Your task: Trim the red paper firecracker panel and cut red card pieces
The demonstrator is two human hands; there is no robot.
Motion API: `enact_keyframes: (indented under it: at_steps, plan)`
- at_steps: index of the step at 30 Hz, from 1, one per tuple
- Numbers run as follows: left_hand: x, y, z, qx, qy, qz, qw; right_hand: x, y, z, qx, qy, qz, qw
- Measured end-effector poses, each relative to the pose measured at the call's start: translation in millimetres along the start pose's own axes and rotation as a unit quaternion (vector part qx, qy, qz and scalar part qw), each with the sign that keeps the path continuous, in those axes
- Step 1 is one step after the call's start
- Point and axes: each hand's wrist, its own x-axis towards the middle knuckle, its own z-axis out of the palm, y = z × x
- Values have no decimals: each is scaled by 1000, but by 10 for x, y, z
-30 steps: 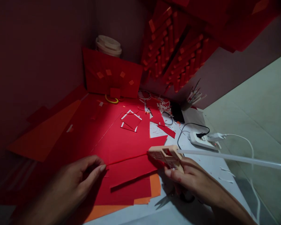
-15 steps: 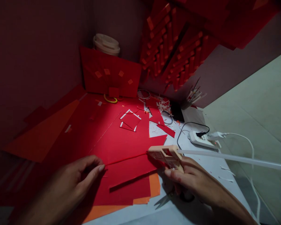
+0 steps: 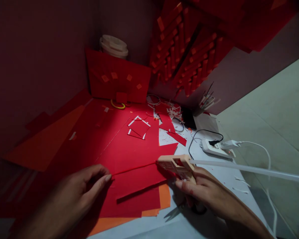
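My left hand (image 3: 79,191) pinches the left end of a thin red strip (image 3: 134,168) between thumb and fingertips. The strip runs slightly upward to the nozzle of a beige glue gun (image 3: 171,161), which my right hand (image 3: 204,189) grips by its handle. A long translucent glue stick (image 3: 239,167) sticks out of the gun's back. Under both hands lie red paper sheets (image 3: 144,154), with orange paper (image 3: 165,196) showing beneath. Scissors (image 3: 174,212) rest partly hidden below my right hand. Whether the nozzle touches the strip is hard to make out.
Small red pieces with white edges (image 3: 147,124) lie mid-table. A power strip (image 3: 215,148) with cables sits at right, near a phone (image 3: 188,118) and a brush holder (image 3: 203,106). Behind stand a red panel (image 3: 119,84) and a lidded tub (image 3: 114,46); red rolled-paper work (image 3: 174,49) hangs above.
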Motion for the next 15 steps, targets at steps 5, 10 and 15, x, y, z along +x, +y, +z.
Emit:
enact_keyframes:
  at_steps: [5, 10, 15]
  plan:
    - [-14, -11, -2, 6, -9, 3, 1000, 0, -49, 27, 25, -1, -11, 1000]
    - [-24, 30, 3, 0, 10, -1, 1000, -12, -91, 39, 44, -11, -23, 999]
    - [-32, 68, 13, 1, 18, 4, 1000, -12, -78, 50, 44, -11, -23, 999]
